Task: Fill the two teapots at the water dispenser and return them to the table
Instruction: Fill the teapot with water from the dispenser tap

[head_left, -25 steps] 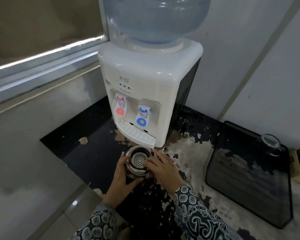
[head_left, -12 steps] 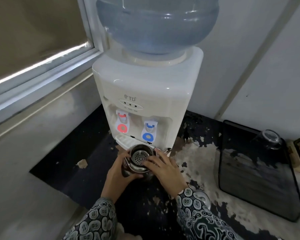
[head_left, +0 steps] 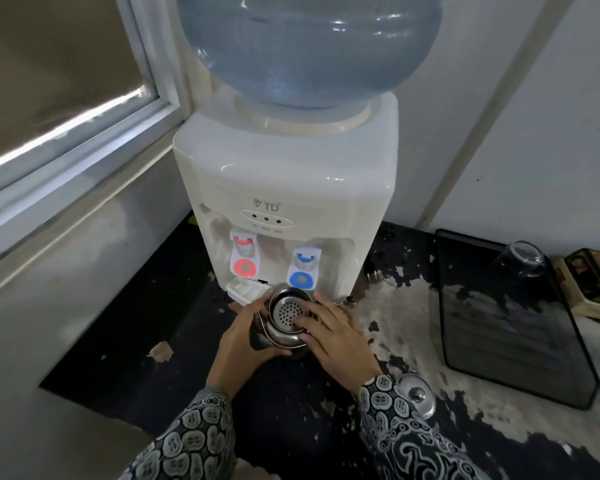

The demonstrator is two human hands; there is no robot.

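1. The teapot (head_left: 286,322), a steel pot with its lid off and a perforated strainer sitting in its mouth, stands on the worn black counter (head_left: 153,341) right at the foot of the water dispenser (head_left: 284,188).
2. The left hand (head_left: 243,341) wraps the pot's left flank, fingers curled along the body and thumb under its near side, so this hand carries the hold.
3. The right hand (head_left: 336,337) lies on the right side with fingers fairly straight across the rim and shoulder, fingertips reaching the strainer's edge; it steadies more than it clamps.
4. The relation that matters: the blue tap (head_left: 303,270) hangs just beyond and slightly right of the pot's open mouth, while the red tap (head_left: 244,256) sits further left, above the drip tray (head_left: 246,289).
5. The mouth appears not yet squarely under either spout, so I judge the next move to be a short push away from the body, toward the blue tap.
6. The pot's spout-to-handle axis seems to run roughly left to right, with a small knobbed piece (head_left: 350,299) showing past the right fingers.
7. The right hand is nearer the blue lever and better placed to press it.
8. Only 1 teapot is in view; its lid (head_left: 414,393) rests on the counter by the right wrist.
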